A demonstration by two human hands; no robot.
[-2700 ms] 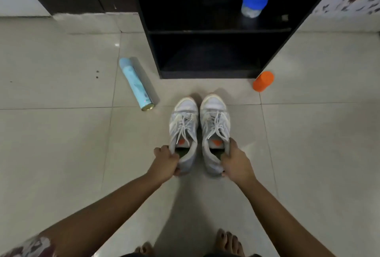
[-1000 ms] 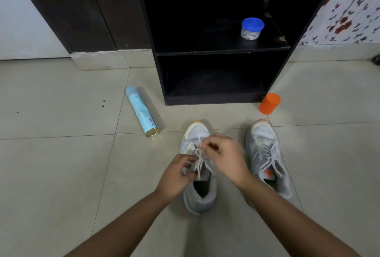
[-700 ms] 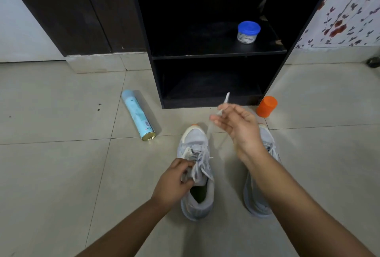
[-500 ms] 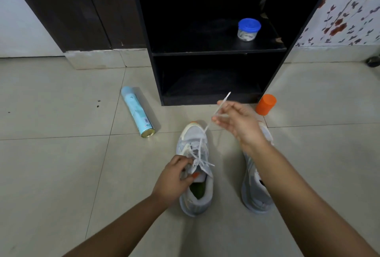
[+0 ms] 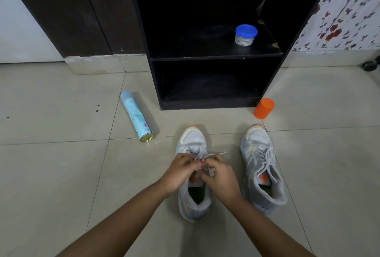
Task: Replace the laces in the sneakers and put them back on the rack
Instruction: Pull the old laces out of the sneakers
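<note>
**Hands at the lacing.** Both forearms are reaching forward and converging over the near sneaker (image 5: 193, 141), which is standing on the tiled floor (image 5: 61, 174) in front of the dark rack (image 5: 216, 57). The left hand (image 5: 180, 171) and right hand (image 5: 221, 178) are meeting above the eyelets with fingers curled. Each appears to be pinching the thin white lace (image 5: 218, 154), whose stiff tip is jutting out to the right. The second sneaker (image 5: 261, 166) (pale grey mesh, orange toe trim, laced) is sitting well apart to the right. A smooth cylindrical spray can (image 5: 136, 119) is lying on its side — an orange plastic cap (image 5: 264, 108) is standing near the rack's corner.
</note>
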